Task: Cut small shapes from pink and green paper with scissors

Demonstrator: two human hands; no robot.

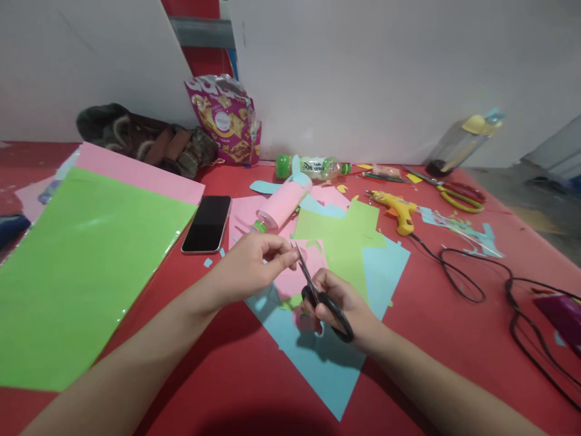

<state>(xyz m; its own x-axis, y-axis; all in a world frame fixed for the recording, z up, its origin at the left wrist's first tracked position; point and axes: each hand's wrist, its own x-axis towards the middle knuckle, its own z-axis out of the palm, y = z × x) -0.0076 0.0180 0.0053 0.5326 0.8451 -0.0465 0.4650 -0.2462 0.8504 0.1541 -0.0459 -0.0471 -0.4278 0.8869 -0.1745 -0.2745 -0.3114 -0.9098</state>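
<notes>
While the right hand (338,303) grips black scissors (318,290), left fingers (276,251) pinch something too small to tell at the blade tips.

Red table (236,375) – big green sheet (77,272) over pink sheet (136,172) at left, black phone (207,223) beside them. Middle: blue paper (318,357), green and pink offcuts, pink-wrapped bottle (281,206). Right – yellow glue gun (399,211) with black cord (490,284), yellow-handled scissors (458,197).

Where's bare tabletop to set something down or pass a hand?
Bare red table lies right of the blue sheet, short of the black cord. A narrower strip runs between the green sheet and the left hand, below the phone. Crowded: paper scraps around the scissors and glue gun.
</notes>
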